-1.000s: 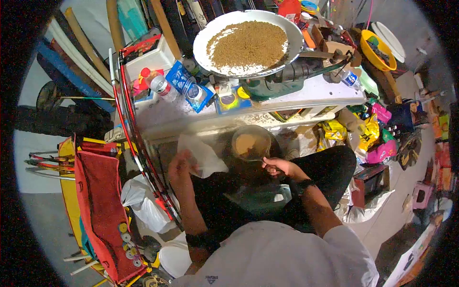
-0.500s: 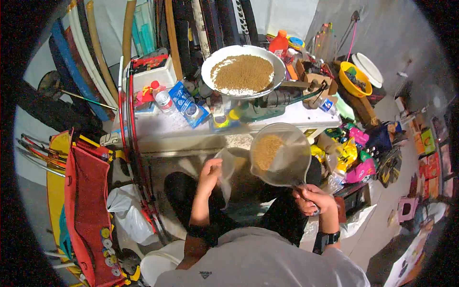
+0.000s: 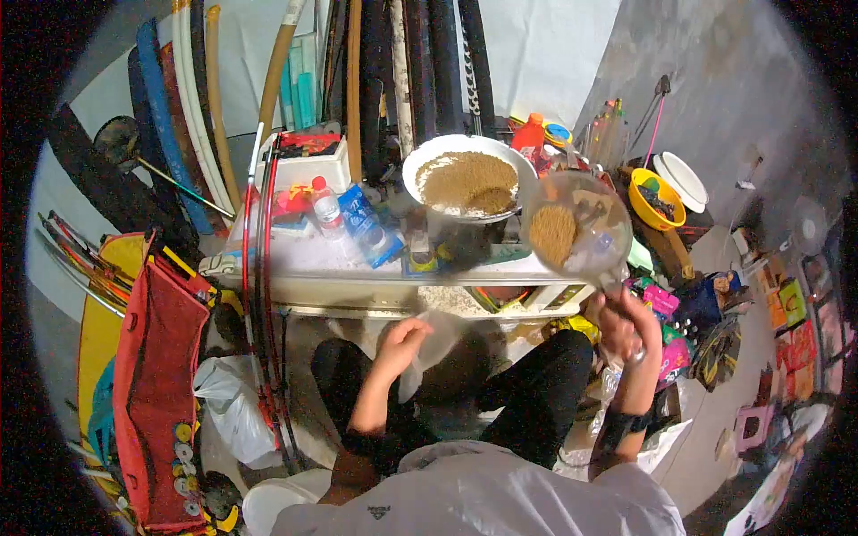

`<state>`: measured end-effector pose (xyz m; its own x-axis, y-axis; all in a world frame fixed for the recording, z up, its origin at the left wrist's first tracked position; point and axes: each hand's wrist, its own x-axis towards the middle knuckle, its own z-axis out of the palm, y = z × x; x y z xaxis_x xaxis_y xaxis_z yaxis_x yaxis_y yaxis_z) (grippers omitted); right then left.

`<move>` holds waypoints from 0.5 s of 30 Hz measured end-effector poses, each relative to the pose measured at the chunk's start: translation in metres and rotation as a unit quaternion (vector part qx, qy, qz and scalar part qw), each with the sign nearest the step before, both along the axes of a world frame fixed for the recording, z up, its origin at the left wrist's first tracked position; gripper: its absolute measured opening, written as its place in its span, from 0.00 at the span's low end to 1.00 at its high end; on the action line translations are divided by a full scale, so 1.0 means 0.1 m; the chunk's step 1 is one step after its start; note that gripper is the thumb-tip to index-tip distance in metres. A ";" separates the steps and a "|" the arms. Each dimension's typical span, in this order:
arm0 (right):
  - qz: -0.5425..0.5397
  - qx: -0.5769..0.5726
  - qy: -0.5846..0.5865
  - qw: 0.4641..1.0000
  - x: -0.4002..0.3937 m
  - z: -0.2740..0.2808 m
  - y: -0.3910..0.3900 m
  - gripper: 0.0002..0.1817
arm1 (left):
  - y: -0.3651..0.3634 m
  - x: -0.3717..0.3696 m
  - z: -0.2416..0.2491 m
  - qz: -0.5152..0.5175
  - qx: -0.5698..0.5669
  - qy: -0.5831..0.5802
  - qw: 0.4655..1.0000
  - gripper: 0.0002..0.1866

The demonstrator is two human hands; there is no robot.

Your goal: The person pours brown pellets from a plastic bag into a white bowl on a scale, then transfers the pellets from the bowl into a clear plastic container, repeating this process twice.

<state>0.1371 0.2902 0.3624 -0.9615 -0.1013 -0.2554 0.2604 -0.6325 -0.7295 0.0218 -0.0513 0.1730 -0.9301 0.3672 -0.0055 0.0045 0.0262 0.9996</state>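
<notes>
- We face a long, white, hard-topped surface [image 3: 331, 259], dusty and scuffed, which runs across in front of our knees.
- Over its far side sits a wide, round basin [image 3: 460, 145], white and smooth, with a shallow sloping wall; what props it up from below we cannot make out.
- Our clear scoop [image 3: 581, 221] is the key piece: its round head is just to the right of the basin, the two rims close together in our view. Whether they touch, or how much higher the scoop is, we cannot tell.
- The scoop's long axis slants from its handle at lower right to its head at upper left, so the basin lies leftward of the head and up and left of the fist.
- Our right hand [image 3: 630, 326] is clenched round that handle, held out past the right knee; it is the nearer one to the scoop.
- Our left hand [image 3: 404, 347], lower and well apart from the scoop, pinches a plastic bag [image 3: 440, 339], thin, limp and milky, which hangs over the lap.
- Smallest are the pellets: dull brown and grainy, a broad bed [image 3: 465, 179] in the basin and a paler tan heap [image 3: 552, 234] on the left side of the scoop.
</notes>
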 end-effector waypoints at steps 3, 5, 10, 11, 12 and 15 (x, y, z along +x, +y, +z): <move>-0.035 0.155 0.010 0.987 -0.42 0.35 -0.12 0.19 | -0.04 0.08 0.08 -0.008 -0.032 -0.023 0.999 0.07; 0.046 0.214 0.059 0.974 -0.80 0.46 -0.09 0.18 | -0.06 0.12 0.13 -0.002 -0.028 -0.023 0.999 0.07; 0.062 0.410 0.060 0.908 -1.53 0.56 -0.21 0.16 | -0.12 0.19 0.08 0.031 -0.008 0.021 0.999 0.07; 0.065 0.491 0.079 0.865 -1.63 0.53 -0.23 0.15 | -0.14 0.21 0.11 0.030 -0.015 0.010 0.999 0.07; 0.068 0.492 0.081 0.864 -1.72 0.50 -0.22 0.15 | -0.16 0.23 0.14 0.034 -0.014 0.011 0.999 0.07; 0.081 0.560 0.093 0.819 -1.86 0.49 -0.26 0.13 | -0.20 0.23 0.14 0.052 -0.019 0.005 0.998 0.07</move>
